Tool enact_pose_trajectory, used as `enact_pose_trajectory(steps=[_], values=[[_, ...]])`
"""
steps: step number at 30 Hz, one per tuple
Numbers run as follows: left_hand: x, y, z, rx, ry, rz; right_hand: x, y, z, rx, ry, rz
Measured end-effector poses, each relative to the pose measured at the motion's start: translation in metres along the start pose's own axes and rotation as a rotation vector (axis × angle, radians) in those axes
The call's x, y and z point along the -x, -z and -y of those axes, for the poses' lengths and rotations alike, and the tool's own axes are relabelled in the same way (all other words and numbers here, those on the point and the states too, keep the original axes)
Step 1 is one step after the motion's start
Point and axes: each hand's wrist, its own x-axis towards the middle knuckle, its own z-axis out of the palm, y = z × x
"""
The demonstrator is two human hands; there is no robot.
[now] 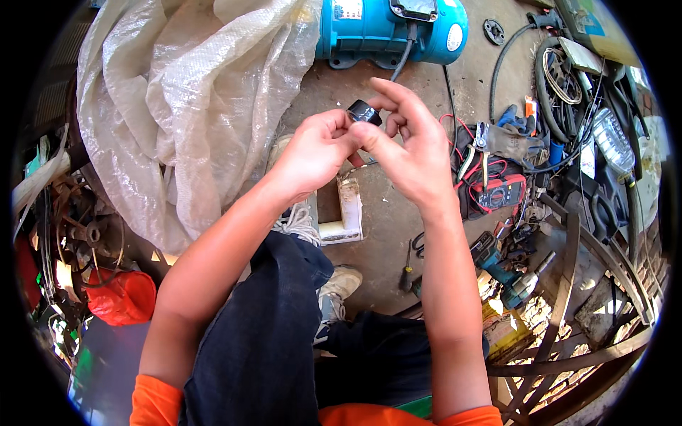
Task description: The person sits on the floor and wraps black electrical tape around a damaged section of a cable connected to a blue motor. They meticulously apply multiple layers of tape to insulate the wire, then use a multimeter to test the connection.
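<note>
A small roll of black electrical tape (pixel 364 112) is held up in front of me, between both hands. My left hand (pixel 317 150) pinches its left side with thumb and bent fingers. On the other side, the thumb and fingers of my right hand (pixel 413 145) close on the tape, while the upper fingers curve above it. Just beyond the hands lies a blue electric motor (pixel 376 37) with a dark cable (pixel 404 60) running from its box toward my right hand. The cable's lower end is hidden behind my fingers.
A crumpled white woven sheet (pixel 195 106) spreads at left. Below my hands stands a white frame piece (pixel 351 209). To the right are a red multimeter (pixel 501 193), pliers (pixel 483 142), a screwdriver (pixel 406 270), a teal power tool (pixel 522 289) and curved metal strips (pixel 561 298).
</note>
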Motion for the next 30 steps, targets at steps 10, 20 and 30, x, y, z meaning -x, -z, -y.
enact_pose_trajectory(steps=[10, 20, 30], values=[[-0.003, 0.008, 0.003, 0.103, -0.003, 0.066, 0.006, 0.023, -0.025, 0.268, 0.028, -0.02], [-0.012, 0.008, 0.01, 0.543, 0.235, 0.206, -0.009, -0.018, -0.071, -0.88, -0.312, 0.032], [-0.012, 0.002, 0.003, -0.094, -0.087, -0.066, -0.015, -0.001, -0.007, 0.113, 0.024, 0.036]])
